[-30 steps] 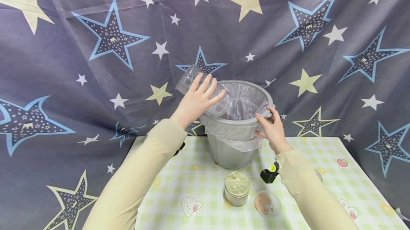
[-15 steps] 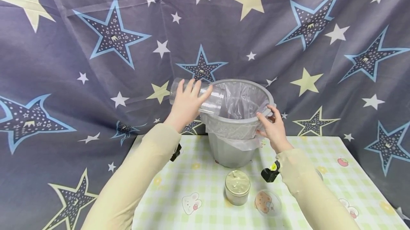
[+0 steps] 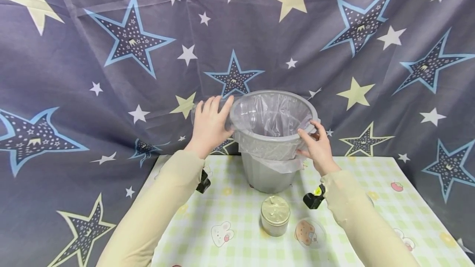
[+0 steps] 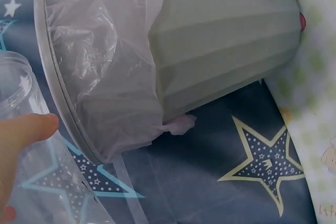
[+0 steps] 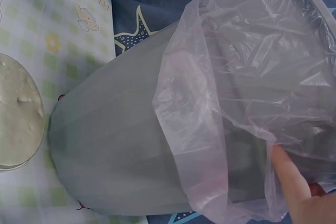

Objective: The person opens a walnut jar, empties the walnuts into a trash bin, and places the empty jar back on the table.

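My left hand (image 3: 210, 124) grips a clear plastic jar (image 3: 245, 114) that lies on its side in the air. Its open end reaches over the left rim of a grey trash can (image 3: 270, 178). In the left wrist view the jar (image 4: 18, 90) sits beside the rim, with the thumb pressed against it. A translucent trash bag (image 3: 276, 114) lines the can and folds down over the outside. On the opposite side, my right hand (image 3: 317, 148) holds the can's rim and the bag's edge; the right wrist view shows a finger (image 5: 289, 174) against the bag.
Nearer on the table (image 3: 196, 234) stands a round container (image 3: 275, 215) topped with a pale greenish, uneven surface. A clear round lid (image 3: 318, 236) lies beside it. A dark star-print cloth (image 3: 156, 93) hangs close behind the can.
My left hand has drawn back left and down, and the jar has turned from tilted downward to nearly level. The right hand and the can have stayed put.
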`<state>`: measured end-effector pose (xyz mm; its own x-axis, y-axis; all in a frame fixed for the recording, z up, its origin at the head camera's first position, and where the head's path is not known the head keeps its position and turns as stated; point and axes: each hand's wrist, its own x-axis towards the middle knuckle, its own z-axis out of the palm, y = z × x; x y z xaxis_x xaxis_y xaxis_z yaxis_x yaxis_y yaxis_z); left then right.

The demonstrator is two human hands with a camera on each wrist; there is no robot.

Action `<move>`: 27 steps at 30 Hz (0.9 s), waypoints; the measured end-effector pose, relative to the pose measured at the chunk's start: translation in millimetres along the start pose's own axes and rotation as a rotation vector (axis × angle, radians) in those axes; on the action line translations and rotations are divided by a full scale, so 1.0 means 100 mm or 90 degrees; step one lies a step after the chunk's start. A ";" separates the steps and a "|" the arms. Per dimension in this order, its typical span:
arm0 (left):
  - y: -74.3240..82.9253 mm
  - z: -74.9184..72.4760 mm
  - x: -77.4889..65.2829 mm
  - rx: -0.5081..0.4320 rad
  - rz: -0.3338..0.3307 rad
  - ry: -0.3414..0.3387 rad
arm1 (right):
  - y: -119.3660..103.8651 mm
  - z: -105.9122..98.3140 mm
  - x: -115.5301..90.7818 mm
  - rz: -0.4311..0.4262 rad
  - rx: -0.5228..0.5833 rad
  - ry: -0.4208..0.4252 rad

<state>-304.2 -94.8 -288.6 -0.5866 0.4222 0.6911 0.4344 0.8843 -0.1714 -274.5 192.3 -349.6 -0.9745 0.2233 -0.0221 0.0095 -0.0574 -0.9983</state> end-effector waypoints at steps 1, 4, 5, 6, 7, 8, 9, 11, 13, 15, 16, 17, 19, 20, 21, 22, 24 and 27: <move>0.00 -0.01 -0.01 -0.005 -0.008 0.001 | -0.01 0.00 0.00 0.000 0.001 -0.001; -0.01 -0.01 -0.05 -0.017 -0.025 0.008 | -0.02 0.00 0.00 0.003 0.007 -0.004; -0.02 0.00 -0.07 -0.020 -0.028 0.014 | -0.02 0.00 0.00 0.003 0.010 -0.005; -0.02 0.01 -0.08 -0.024 -0.031 0.020 | -0.02 0.00 0.00 0.004 0.012 -0.006; -0.03 0.01 -0.10 -0.027 -0.032 0.028 | -0.02 0.00 0.00 0.004 0.014 -0.007; -0.03 0.02 -0.12 -0.028 -0.033 0.036 | -0.02 0.00 0.00 0.005 0.016 -0.008; -0.03 0.03 -0.14 -0.030 -0.033 0.043 | -0.02 0.00 0.00 0.004 0.017 -0.008; -0.04 0.04 -0.18 -0.034 -0.034 0.054 | -0.01 0.00 0.00 0.004 0.018 -0.009; -0.05 0.05 -0.21 -0.035 -0.037 0.062 | -0.01 0.01 -0.01 0.002 0.017 -0.008; -0.05 0.05 -0.23 -0.040 -0.043 0.065 | 0.00 0.01 -0.01 0.000 0.015 -0.008; -0.05 0.05 -0.25 -0.042 -0.044 0.066 | 0.00 0.01 -0.01 0.000 0.013 -0.008; -0.05 0.04 -0.26 -0.043 -0.047 0.066 | 0.00 0.01 -0.01 -0.001 0.012 -0.008; -0.05 0.03 -0.29 -0.050 -0.050 0.067 | 0.00 0.02 -0.01 -0.001 0.010 -0.010; -0.05 0.03 -0.30 -0.053 -0.050 0.066 | 0.00 0.02 -0.01 -0.001 0.009 -0.010; -0.05 0.02 -0.32 -0.057 -0.051 0.065 | 0.00 0.02 -0.01 -0.001 0.008 -0.009; -0.05 0.02 -0.33 -0.062 -0.053 0.062 | 0.00 0.02 -0.01 0.000 0.008 -0.009; -0.04 0.01 -0.37 -0.073 -0.059 0.056 | 0.00 0.02 -0.01 0.000 0.009 -0.007; -0.04 0.02 -0.44 -0.087 -0.076 0.029 | 0.00 0.02 -0.01 0.001 0.011 -0.006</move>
<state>-281.3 -116.0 -319.4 -0.6087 0.3036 0.7330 0.4542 0.8909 0.0082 -274.3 190.5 -349.6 -0.9764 0.2146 -0.0233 0.0074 -0.0743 -0.9972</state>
